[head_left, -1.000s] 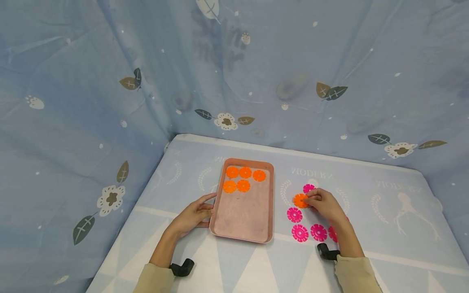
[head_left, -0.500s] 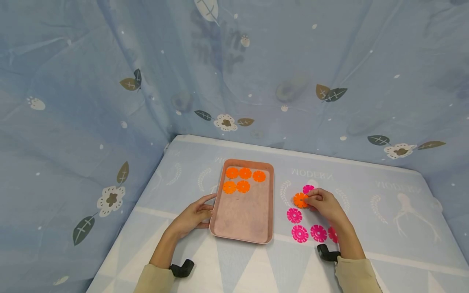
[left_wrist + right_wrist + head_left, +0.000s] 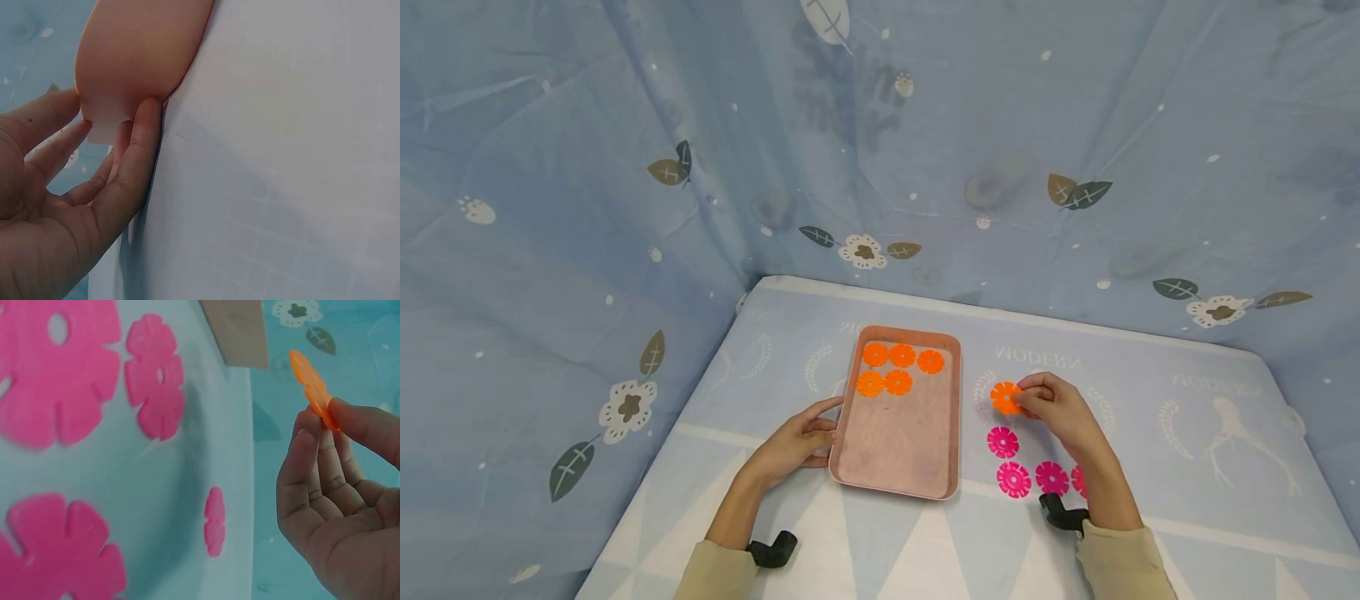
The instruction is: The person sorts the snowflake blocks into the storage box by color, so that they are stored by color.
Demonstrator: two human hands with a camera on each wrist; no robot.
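Observation:
Between the thumb and fingers of my right hand (image 3: 1058,410) is an orange snowflake disc (image 3: 1006,398), a thin notched plastic piece; the right wrist view shows this disc (image 3: 312,387) nearly edge-on, off the table. Close to that hand, pink snowflake discs (image 3: 1003,442) lie flat on the table, some partly hidden by the arm. My left hand (image 3: 793,442) rests with fairly straight fingers against the left side of a shallow pink tray (image 3: 895,450). In the left wrist view, its thumb (image 3: 147,115) touches the tray's outer wall (image 3: 144,50).
Several orange discs (image 3: 898,382) lie flat in the tray's far part, in two rows. A patterned cloth covers the table (image 3: 1210,467), and blue fabric walls (image 3: 970,150) rise behind and to the left. Black mounts (image 3: 773,550) sit on both wrists.
My right hand has lifted the orange disc and moved slightly away from me and left. The farthest pink disc is now covered from the head view. My left hand and the tray have stayed put.

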